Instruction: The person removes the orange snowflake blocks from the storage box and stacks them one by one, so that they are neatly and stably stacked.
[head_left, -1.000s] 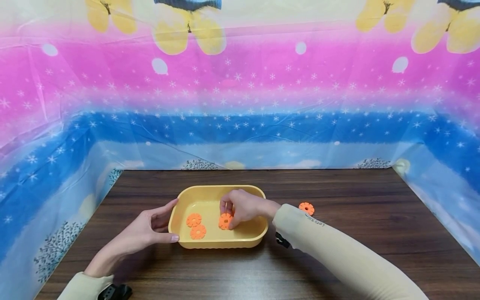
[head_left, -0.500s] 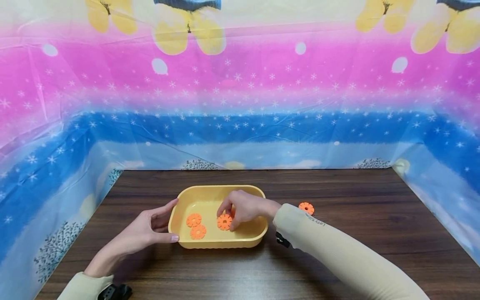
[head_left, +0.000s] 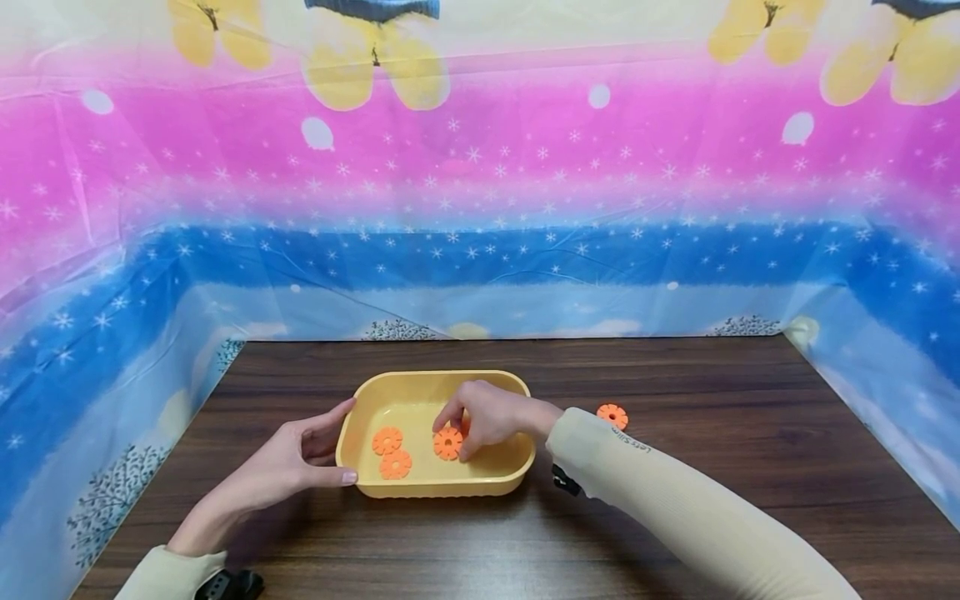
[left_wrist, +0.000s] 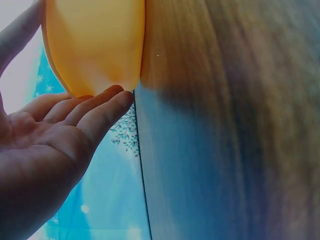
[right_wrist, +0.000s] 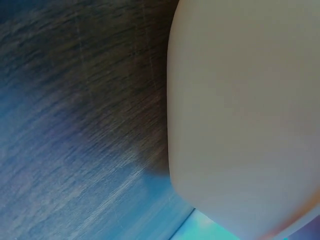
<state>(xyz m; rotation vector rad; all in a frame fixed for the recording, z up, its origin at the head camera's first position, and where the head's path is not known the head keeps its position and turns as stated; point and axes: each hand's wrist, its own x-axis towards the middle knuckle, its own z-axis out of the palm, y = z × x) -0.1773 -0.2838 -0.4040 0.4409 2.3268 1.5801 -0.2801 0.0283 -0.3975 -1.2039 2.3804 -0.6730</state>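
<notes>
While the left hand (head_left: 285, 460) grips the left end of the yellow tub (head_left: 442, 491), the right hand (head_left: 492, 412) pinches an orange notched disc (head_left: 440, 447) inside it. Two more discs (head_left: 396, 474) lie touching in the tub's left half; a further disc (head_left: 605, 417) rests on the worktop (head_left: 720, 392) beside the right sleeve (head_left: 675, 496).
</notes>
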